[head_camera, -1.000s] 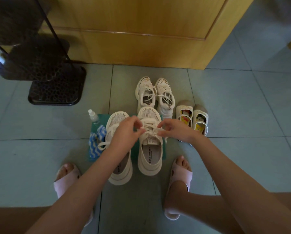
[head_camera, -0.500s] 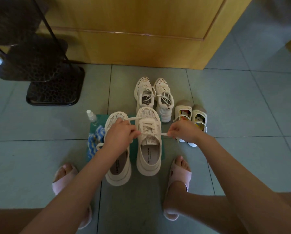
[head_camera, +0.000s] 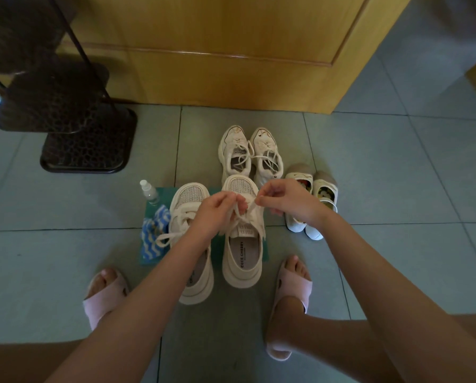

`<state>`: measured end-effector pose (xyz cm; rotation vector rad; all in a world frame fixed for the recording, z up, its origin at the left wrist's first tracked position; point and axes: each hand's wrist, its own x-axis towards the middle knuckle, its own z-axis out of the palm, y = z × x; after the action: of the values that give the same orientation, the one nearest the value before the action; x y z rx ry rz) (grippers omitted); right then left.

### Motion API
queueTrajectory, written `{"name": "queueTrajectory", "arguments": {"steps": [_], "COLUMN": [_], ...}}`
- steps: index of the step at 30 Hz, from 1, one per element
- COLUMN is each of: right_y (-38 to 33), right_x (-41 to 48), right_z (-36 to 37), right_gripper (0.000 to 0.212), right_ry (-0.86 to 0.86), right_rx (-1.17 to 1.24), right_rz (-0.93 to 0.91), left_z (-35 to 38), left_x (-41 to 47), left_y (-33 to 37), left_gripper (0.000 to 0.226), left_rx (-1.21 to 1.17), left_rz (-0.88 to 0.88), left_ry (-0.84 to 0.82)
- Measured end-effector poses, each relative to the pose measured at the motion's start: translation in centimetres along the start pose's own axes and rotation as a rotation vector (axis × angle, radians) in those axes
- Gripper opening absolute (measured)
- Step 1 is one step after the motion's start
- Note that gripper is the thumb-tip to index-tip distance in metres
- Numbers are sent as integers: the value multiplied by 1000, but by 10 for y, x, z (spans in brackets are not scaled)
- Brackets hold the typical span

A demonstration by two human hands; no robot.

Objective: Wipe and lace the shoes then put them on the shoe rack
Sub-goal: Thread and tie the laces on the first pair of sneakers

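Beige shoe [head_camera: 241,244] stands on the mat [head_camera: 217,251], toe to 12 o'clock. My left hand [head_camera: 217,214] and right hand [head_camera: 283,203] each pinch part of its lace [head_camera: 242,218] above the tongue; the bow is not yet tied. Its mate [head_camera: 188,211], touching at 9 o'clock, trails a loose end. White pair [head_camera: 247,153] at 12 o'clock looks untied. No pair is on the rack [head_camera: 73,120] at 10 o'clock.

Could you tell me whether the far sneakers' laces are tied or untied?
Untied: the laces lie loose, trailing across both sneakers by the door.
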<state>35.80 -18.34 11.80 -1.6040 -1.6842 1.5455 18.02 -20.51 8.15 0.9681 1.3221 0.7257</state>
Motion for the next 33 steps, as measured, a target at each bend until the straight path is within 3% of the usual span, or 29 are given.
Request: {"name": "queueTrajectory", "arguments": {"steps": [4, 10, 14, 20, 24, 33], "right_y": [3, 9, 8, 19, 19, 24], "right_x": [2, 14, 16, 14, 13, 14], "right_z": [11, 22, 24, 15, 18, 20], "right_gripper": [11, 11, 13, 14, 23, 20], "right_ry": [57, 154, 151, 82, 84, 125], "right_rx": [40, 131, 101, 54, 9, -31], "right_rz": [-5, -13, -40, -88, -118, -184], "left_z": [8, 5, 6, 8, 7, 5], "left_x": [3, 2, 2, 6, 9, 4], "left_y": [0, 3, 1, 2, 2, 2], "left_gripper": [22, 21, 28, 20, 17, 21], "left_rx": [260, 320, 331, 300, 326, 293], "left_rz": [89, 90, 126, 89, 81, 160], "left_ry": [-48, -219, -138, -92, -100, -150]}}
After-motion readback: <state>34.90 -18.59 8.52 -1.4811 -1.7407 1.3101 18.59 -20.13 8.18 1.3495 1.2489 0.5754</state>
